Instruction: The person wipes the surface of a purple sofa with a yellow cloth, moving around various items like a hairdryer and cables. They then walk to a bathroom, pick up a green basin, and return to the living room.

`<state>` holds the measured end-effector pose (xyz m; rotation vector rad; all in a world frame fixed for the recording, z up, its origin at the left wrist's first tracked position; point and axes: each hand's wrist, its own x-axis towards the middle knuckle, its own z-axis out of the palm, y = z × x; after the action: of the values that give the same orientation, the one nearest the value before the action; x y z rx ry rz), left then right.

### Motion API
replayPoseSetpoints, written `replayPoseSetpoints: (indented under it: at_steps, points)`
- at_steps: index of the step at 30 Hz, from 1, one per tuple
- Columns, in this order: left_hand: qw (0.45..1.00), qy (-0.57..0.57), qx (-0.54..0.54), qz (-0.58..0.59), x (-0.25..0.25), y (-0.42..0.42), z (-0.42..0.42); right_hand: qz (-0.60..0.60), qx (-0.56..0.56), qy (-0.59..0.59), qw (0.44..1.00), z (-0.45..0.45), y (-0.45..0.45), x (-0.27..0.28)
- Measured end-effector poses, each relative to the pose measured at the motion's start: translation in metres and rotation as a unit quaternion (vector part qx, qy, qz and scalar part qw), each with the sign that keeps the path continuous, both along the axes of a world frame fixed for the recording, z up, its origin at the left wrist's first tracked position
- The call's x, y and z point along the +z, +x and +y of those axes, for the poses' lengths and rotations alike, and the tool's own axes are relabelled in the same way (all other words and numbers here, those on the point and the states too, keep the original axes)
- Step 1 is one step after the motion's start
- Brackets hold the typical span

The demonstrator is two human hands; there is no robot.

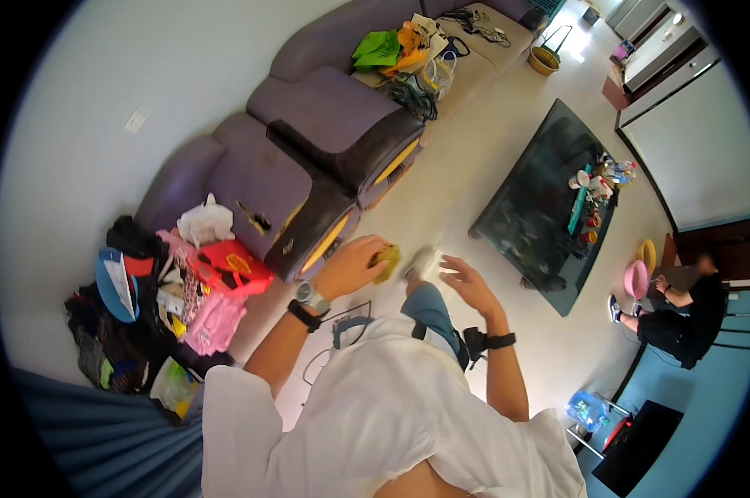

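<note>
My left hand [354, 264], with a watch [311, 297] and a black band at the wrist, is closed around a small yellow-green cloth or sponge [387, 263]. It hovers beside the front of the worn purple sofa [229, 171]. My right hand [473, 286] holds nothing; its fingers are apart over the floor, near my light shoe [422, 264]. To its right stands a low table with a dark glossy top [512, 205].
Bags and clothes [216, 320] are heaped at the sofa's near end; more bags [406, 53] lie farther along. Bottles and cups [599, 187] crowd the table's far side. A person [686, 311] sits at right near a pink basin [636, 279]. A basket [544, 60] stands on the floor.
</note>
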<state>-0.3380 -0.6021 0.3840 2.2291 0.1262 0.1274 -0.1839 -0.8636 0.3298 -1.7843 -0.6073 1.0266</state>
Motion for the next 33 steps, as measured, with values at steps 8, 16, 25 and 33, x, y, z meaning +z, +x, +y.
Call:
replayPoseSetpoints:
  at_steps: [8, 16, 25, 33]
  points:
    - [0.999, 0.004, -0.012, -0.037, 0.011, 0.242, 0.039, -0.122, -0.047, 0.002, 0.991, 0.021, 0.303, -0.018]
    - [0.989, -0.037, 0.139, -0.031, 0.013, 0.442, 0.11, -0.075, 0.045, 0.013, 0.996, 0.11, 0.487, 0.053]
    - [0.999, -0.01, 0.035, -0.033, 0.006, 0.751, 0.138, -0.078, -0.101, -0.068, 0.99, 0.062, 0.724, 0.008]
    - [0.989, -0.038, -0.134, -0.052, 0.018, 1.039, 0.093, 0.112, -0.253, -0.049, 0.96, -0.009, 0.881, -0.023]
